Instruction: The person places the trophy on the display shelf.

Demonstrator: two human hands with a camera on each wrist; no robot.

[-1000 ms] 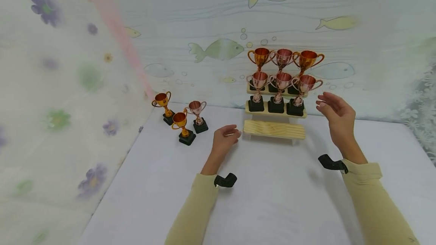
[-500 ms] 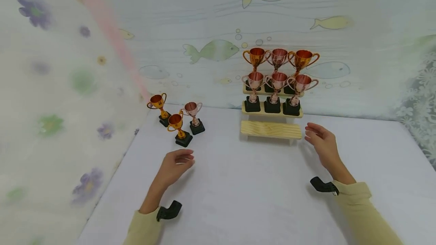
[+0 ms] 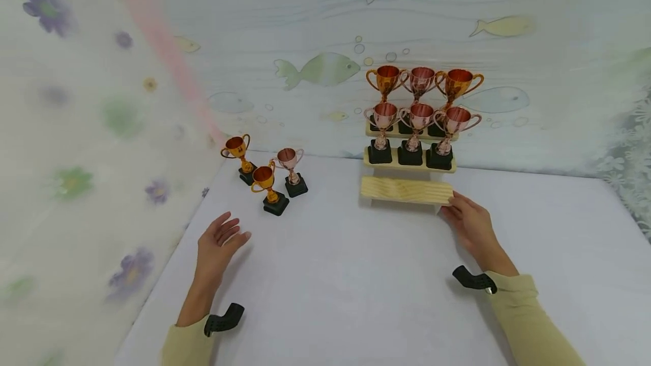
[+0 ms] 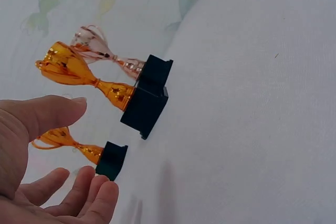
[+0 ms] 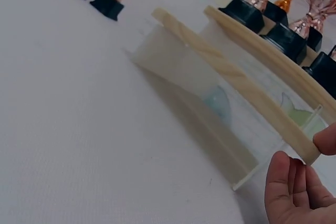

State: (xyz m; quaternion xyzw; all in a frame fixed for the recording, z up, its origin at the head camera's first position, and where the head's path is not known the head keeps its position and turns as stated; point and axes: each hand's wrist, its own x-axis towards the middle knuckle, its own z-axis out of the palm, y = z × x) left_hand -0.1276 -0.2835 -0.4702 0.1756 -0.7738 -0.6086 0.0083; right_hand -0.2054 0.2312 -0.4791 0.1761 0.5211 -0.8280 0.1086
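My left hand (image 3: 216, 250) hovers at the left of the table, fingers apart and relaxed, holding nothing. Just beyond it stand three small trophy cups on black bases: a front gold trophy (image 3: 264, 177), a rear gold trophy (image 3: 237, 147) and a rose-gold trophy (image 3: 288, 158). In the left wrist view, thumb and fingers (image 4: 100, 203) are apart from the gold trophy (image 4: 68, 66). My right hand (image 3: 473, 227) grips the right end of the lowest wooden shelf (image 3: 407, 190) of a stepped display stand. In the right wrist view, the thumb touches the shelf end (image 5: 304, 148), with fingers curled beneath.
Rose-gold trophies (image 3: 421, 117) line the stand's middle shelf (image 3: 373, 165); gold and rose-gold trophies (image 3: 387, 79) fill the top one. Clear supports (image 5: 173, 61) hold up the bottom shelf. Behind the white table (image 3: 346, 287) hangs a fish-patterned backdrop (image 3: 325, 69).
My left hand has moved left and toward me, away from the stand, its fingers spreading. My right hand has come down from beside the middle shelf and taken hold of the lowest shelf's end.
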